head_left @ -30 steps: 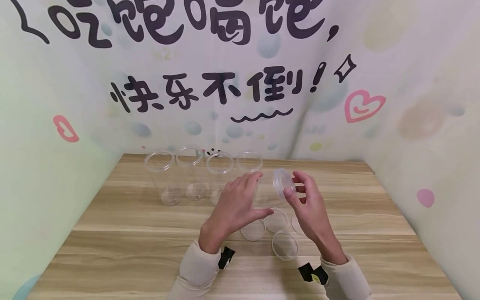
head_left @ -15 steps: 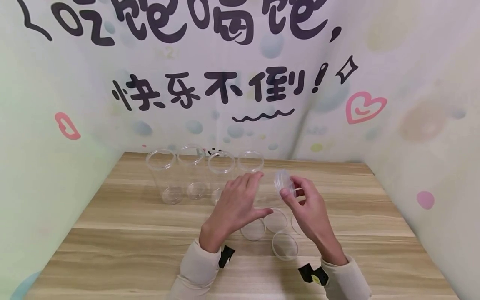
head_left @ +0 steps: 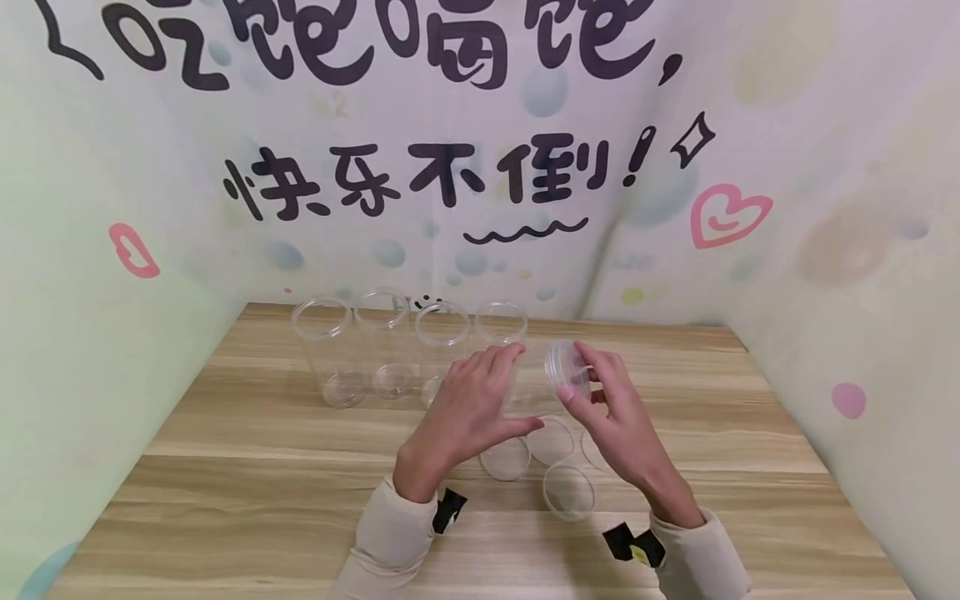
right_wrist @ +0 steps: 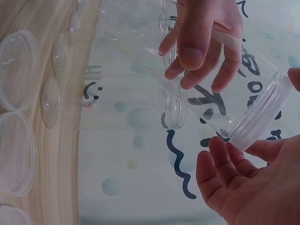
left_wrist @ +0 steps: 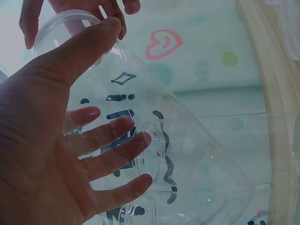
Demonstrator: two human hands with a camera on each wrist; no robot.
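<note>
A clear plastic cup (head_left: 531,383) lies tilted on its side above the table, its mouth towards the right. My left hand (head_left: 468,408) grips it round the body, thumb on the near side; in the left wrist view the fingers of that hand (left_wrist: 70,126) show through the clear wall. At the mouth sits a clear round lid (head_left: 567,367), also seen in the right wrist view as a ridged lid (right_wrist: 262,112). My right hand (head_left: 618,421) holds this lid by its edge between thumb and fingers. Whether the lid is fully seated, I cannot tell.
Several clear cups stand upright at the back left, among them a leftmost cup (head_left: 322,350). Several round lids lie on the wooden table (head_left: 262,500) below my hands, such as the nearest lid (head_left: 570,492). A printed cloth wall (head_left: 337,250) rises behind.
My right hand has turned slightly, and its fingers have shifted over the lid at the cup's mouth. The left hand and the cup have stayed almost still.
</note>
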